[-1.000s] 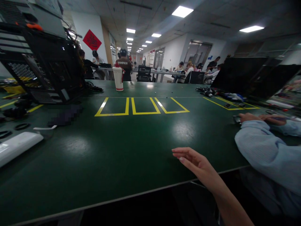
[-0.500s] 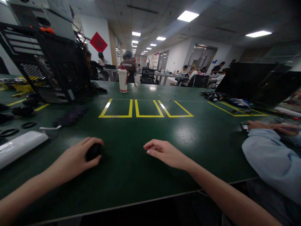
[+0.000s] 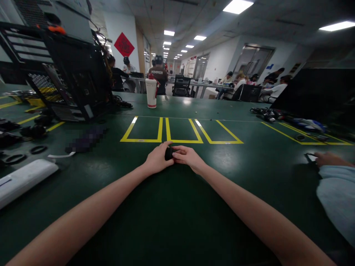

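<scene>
In the middle of the green table (image 3: 177,207), just this side of the yellow tape, both hands meet at a small black object (image 3: 169,153). It looks rounded, but fingers hide much of it and its kind cannot be made out. My left hand (image 3: 158,159) is wrapped round it from the left, thumb in front. From the right, my right hand (image 3: 189,158) pinches its near right side with fingertips held close together.
Yellow tape frames (image 3: 184,141) mark the table beyond my hands. A white cup (image 3: 151,93) stands behind them. At left are a black computer case (image 3: 74,81), black rings (image 3: 38,149) and a white power strip (image 3: 27,181). A co-worker's sleeve (image 3: 337,192) is at right.
My left hand came into view from the left with the black object and moved to the table's middle. My right hand moved left and forward to meet it. The view leaned forward.
</scene>
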### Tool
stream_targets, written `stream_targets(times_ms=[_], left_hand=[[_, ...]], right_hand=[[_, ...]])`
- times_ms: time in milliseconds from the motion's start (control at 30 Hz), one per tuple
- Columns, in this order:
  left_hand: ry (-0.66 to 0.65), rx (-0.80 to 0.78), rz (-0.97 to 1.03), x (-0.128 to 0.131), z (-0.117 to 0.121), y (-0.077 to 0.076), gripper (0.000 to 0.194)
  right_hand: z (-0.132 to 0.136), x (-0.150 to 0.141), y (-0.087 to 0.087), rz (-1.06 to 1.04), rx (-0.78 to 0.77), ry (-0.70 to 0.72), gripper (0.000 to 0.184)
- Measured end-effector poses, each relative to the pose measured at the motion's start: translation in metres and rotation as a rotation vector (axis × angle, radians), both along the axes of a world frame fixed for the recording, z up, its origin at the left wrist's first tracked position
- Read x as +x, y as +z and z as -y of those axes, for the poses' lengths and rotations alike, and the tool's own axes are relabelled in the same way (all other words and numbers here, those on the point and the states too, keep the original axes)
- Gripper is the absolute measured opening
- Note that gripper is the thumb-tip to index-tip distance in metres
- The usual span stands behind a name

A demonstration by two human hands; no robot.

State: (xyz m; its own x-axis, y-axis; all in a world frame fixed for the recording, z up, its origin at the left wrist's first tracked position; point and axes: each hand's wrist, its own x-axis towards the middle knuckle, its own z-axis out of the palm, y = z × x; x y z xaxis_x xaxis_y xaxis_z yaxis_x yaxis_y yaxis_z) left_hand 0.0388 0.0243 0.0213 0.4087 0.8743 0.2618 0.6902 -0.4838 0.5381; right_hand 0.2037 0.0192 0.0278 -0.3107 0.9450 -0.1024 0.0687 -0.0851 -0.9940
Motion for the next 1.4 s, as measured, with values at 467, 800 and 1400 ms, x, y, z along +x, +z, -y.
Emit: stream_targets(times_ms=[467,800,1400], left_hand=[[-0.143,-0.075,0.046,-0.007,0.003,0.01,0.058],[-0.131,0.049,-0.006,-0.007,0.006,0.005,0.061],[-0.088,0.128,-0.108,-0.007,0.012,0.005,0.062]], right_hand=[[0.005,-0.005,0.0,-0.006,0.142,-0.03,0.031],[0.017,-0.01,0.001,-0.021,0.229,-0.083,0.026],[0.018,-0.008,-0.004,-0.085,0.197,-0.035,0.03]])
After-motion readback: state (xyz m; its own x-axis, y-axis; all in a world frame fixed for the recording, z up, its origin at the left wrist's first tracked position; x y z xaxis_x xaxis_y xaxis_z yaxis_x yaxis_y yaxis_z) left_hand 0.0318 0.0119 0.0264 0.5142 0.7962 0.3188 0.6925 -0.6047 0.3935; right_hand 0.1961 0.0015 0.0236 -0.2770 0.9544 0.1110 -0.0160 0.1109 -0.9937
